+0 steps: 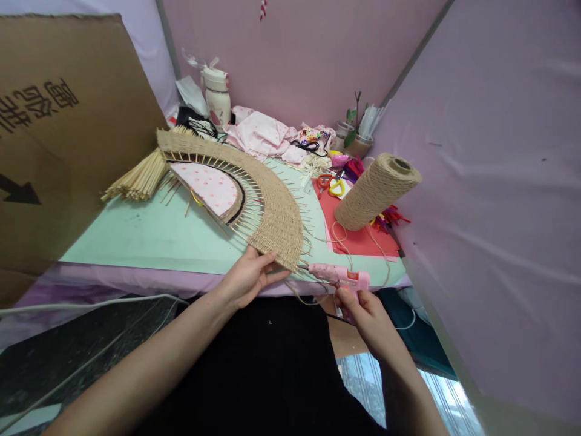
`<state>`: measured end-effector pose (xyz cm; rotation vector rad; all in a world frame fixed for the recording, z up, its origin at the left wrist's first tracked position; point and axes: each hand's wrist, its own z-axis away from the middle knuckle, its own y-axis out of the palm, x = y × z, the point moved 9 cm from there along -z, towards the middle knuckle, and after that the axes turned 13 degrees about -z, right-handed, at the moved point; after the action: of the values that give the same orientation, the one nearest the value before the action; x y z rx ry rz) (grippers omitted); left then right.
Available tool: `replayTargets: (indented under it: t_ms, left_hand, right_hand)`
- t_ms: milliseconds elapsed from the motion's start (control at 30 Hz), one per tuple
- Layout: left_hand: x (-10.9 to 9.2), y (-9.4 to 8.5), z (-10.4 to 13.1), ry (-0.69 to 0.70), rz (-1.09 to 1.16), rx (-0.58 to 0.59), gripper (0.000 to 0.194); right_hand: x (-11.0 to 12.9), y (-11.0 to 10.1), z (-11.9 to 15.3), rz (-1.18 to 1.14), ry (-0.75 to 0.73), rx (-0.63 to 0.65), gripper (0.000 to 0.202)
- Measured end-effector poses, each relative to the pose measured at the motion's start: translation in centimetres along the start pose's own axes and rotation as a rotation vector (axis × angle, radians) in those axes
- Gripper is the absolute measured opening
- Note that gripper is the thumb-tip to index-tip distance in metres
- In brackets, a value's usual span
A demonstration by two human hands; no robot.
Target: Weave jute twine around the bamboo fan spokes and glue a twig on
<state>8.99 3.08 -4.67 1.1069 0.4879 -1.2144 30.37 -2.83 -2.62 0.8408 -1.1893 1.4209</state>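
Note:
A half-round woven piece [279, 209] of twine and thin sticks, with a dotted pink fabric centre [209, 184], lies tilted over the table. My left hand [254, 274] pinches its near lower corner, thumb on top. In my right hand [363, 309] is a pink glue gun [333, 274], its fingers wrapped round the handle. The gun's nozzle points left and is at the woven edge near my left fingertips; whether it touches cannot be made out. Loose twine hangs below that corner. A big twine roll [374, 194] stands tilted at the right.
A cardboard box [68, 121] blocks the left side, beside a bundle of sticks [138, 178]. Behind are a white bottle [218, 100], pink cloth [263, 133] and a plant pot [359, 146]. Scissors [336, 186] and red sheets [363, 242] lie right. A white cable [113, 301] runs lower left.

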Motion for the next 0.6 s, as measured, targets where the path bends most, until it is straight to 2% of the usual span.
replayTargets:
  t_ms: [600]
  left_hand:
    - [0.04,-0.02,0.01,-0.004,0.024,-0.005,0.041]
  right_hand:
    - [0.24,-0.26,0.11,0.047,-0.024,0.006,0.051]
